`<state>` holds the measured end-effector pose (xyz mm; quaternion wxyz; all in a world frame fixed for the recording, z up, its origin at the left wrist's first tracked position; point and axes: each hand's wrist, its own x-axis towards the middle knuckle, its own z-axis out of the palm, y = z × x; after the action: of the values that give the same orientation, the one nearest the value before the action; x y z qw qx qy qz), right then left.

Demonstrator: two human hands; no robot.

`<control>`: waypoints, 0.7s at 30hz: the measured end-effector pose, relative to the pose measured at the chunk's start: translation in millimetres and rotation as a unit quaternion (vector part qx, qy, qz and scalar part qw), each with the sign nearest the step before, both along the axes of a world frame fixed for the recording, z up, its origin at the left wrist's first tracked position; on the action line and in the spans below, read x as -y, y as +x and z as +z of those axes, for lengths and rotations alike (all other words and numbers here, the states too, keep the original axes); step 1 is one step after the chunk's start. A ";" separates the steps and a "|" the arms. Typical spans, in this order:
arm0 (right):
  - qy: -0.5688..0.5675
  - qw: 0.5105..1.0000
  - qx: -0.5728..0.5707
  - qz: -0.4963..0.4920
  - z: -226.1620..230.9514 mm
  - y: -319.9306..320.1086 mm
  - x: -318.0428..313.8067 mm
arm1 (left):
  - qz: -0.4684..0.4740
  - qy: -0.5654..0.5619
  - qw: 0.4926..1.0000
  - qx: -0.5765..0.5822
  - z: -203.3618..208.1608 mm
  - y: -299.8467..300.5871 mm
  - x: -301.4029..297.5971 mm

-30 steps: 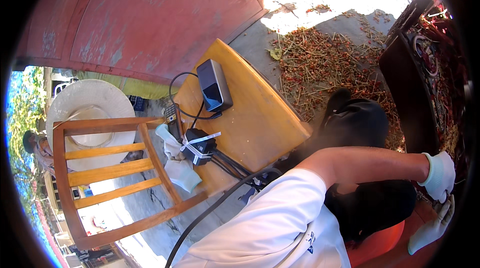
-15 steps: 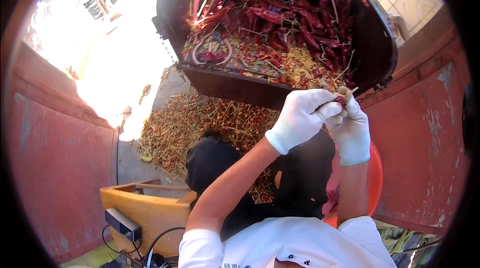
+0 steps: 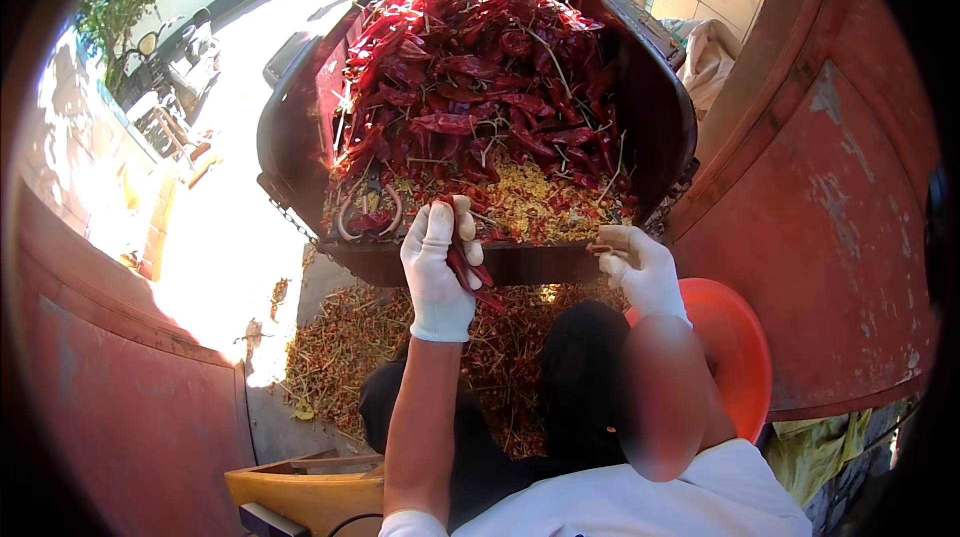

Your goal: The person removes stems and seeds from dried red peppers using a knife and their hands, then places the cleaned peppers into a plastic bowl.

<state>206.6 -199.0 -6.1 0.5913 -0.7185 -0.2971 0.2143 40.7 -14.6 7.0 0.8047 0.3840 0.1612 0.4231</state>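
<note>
Dried red chili peppers point(image 3: 470, 87) are heaped in a dark metal cart bin point(image 3: 420, 265) in front of me. In a white glove, my left hand point(image 3: 440, 272) is closed round a dried chili pepper point(image 3: 470, 272), whose end hangs below the fingers. My right hand point(image 3: 640, 265), gloved too, is at the bin's front right edge with its fingertips pinched together. A small brownish bit shows at those fingertips, too small to name. Scissors point(image 3: 392, 217) with pale loop handles lie among the debris beside my left hand.
Yellow seeds point(image 3: 535, 199) and broken pieces cover the bin's front. Stems and scraps point(image 3: 345, 352) litter the ground below. An orange-red basin point(image 3: 735, 352) stands at my right, a wooden stool point(image 3: 300, 485) at lower left. Red metal doors point(image 3: 790, 267) flank both sides.
My hands were together at the bin's front right corner and have moved apart. The left one has shifted left with the chili pepper. The view has also shifted, showing more of the bin.
</note>
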 end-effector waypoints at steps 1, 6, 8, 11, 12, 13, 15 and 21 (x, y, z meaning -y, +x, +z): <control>-0.142 0.977 0.159 0.017 4.3 -7.2 3.3 | 0.008 -0.010 1.000 -0.006 -2.1 -1.2 -3.9; -0.094 0.968 0.233 -0.015 2.3 19.2 -38.3 | -0.030 -0.001 0.999 -0.045 -9.3 1.8 1.5; -0.061 0.926 0.368 -0.061 -6.9 40.5 -62.5 | -0.025 -0.022 0.998 -0.054 -8.3 5.9 2.2; -0.075 0.864 0.491 -0.083 -18.1 69.8 -91.6 | -0.031 -0.023 0.997 -0.066 -7.9 14.0 4.4; -0.083 0.852 0.511 -0.079 -22.4 73.8 -102.4 | -0.021 -0.016 0.997 -0.078 -8.3 13.6 4.5; -0.128 0.837 0.528 -0.067 -26.1 77.8 -110.0 | -0.012 -0.009 0.996 -0.089 -8.6 12.6 3.9; -0.218 0.799 0.559 -0.045 -31.5 86.6 -122.4 | -0.018 -0.010 0.995 -0.101 -5.4 10.1 2.7; -0.128 0.804 0.576 -0.068 -41.3 98.0 -132.1 | -0.055 0.014 0.989 -0.137 0.0 5.8 3.8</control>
<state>304.6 -66.9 -47.4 0.2267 -0.7972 -0.5037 -0.2436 46.5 -18.4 7.1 0.7916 0.4576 0.2430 0.3240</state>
